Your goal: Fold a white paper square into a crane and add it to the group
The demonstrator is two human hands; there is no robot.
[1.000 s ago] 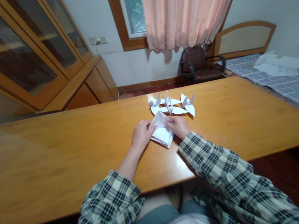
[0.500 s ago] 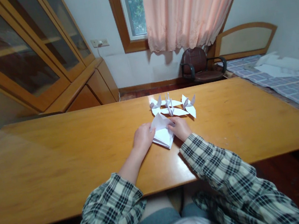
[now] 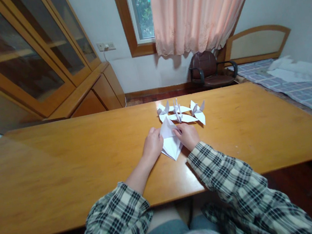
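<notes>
A partly folded sheet of white origami paper (image 3: pixel 172 145) is held between my hands, its layers coming to a point towards me and another point away from me. My left hand (image 3: pixel 153 144) grips its left edge, thumb on top. On the opposite edge my right hand (image 3: pixel 187 135) is closed, with thumb and fingertips pinching the paper. Just beyond it, several finished white paper cranes (image 3: pixel 198 111) stand close together on the wooden table (image 3: pixel 78 164). The undersides of my fingers are hidden.
A glass-doored wooden cabinet (image 3: pixel 34 68) stands at the left. Behind the table are a brown office chair (image 3: pixel 207 68) and a pink curtain (image 3: pixel 193 13). To the right, a bed (image 3: pixel 310 90) carries white sheets of paper (image 3: pixel 292 69).
The paper has narrowed: its sides have drawn inward and its near point now reaches closer to me. My hands still hold both edges. The cranes have not moved on the table.
</notes>
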